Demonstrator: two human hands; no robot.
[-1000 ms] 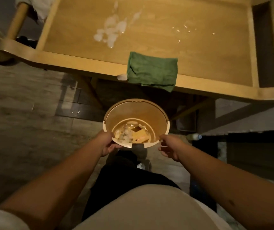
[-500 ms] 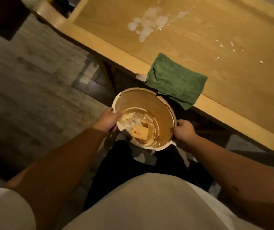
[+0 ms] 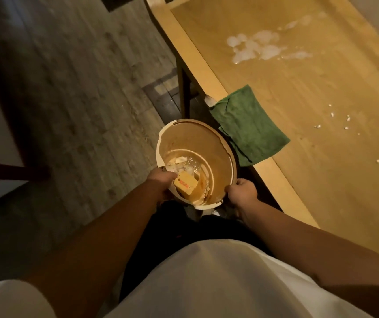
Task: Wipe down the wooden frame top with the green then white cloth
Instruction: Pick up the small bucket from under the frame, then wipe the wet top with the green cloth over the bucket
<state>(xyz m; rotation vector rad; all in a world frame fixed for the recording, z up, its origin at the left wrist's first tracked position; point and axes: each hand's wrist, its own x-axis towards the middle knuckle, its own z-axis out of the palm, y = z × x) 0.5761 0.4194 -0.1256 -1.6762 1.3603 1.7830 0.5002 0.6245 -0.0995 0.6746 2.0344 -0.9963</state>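
Observation:
A green cloth (image 3: 249, 123) lies folded over the near rail of the wooden frame top (image 3: 298, 92), partly hanging off its edge. White foam (image 3: 259, 47) is smeared on the wood farther along, with small white specks (image 3: 339, 121) beside the cloth. I hold a round cream bucket (image 3: 195, 138) below the rail: my left hand (image 3: 161, 180) grips its left rim and my right hand (image 3: 241, 191) grips its right rim. Inside the bucket sit a yellow sponge (image 3: 185, 183) and suds. No white cloth is visible.
Grey wood-look floor (image 3: 80, 88) stretches to the left. The frame's dark leg (image 3: 184, 92) stands just beyond the bucket. A dark piece of furniture (image 3: 5, 134) sits at the far left. My white shirt and dark trousers fill the bottom of the view.
My view has swung to the left, so the frame now runs diagonally on the right. The bucket stays in both hands, now closer to the green cloth's hanging edge.

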